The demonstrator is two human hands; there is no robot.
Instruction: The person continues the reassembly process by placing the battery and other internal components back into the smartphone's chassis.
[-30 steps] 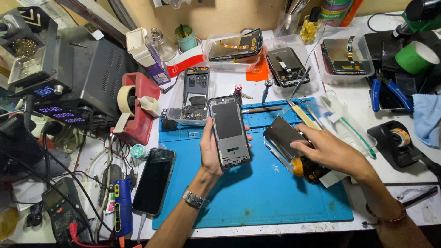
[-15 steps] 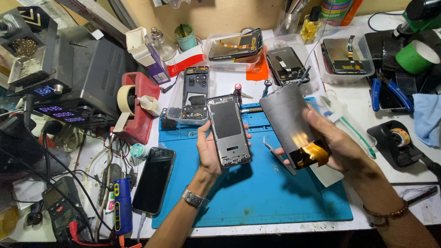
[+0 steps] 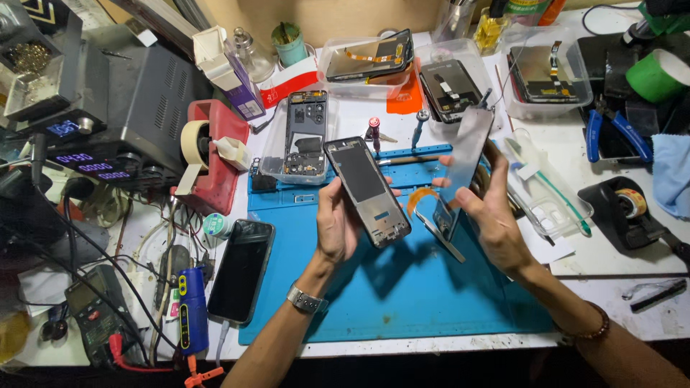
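The phone frame sits tilted in the left hand, fingers wrapped round its lower edge, held above the blue work mat, while just beside it the right hand grips a thin display panel upright by its edges, an orange flex ribbon curling off its lower end between the two parts. On the desk around the mat lie a dark phone to the left, an opened phone body behind, and clear trays of parts further back.
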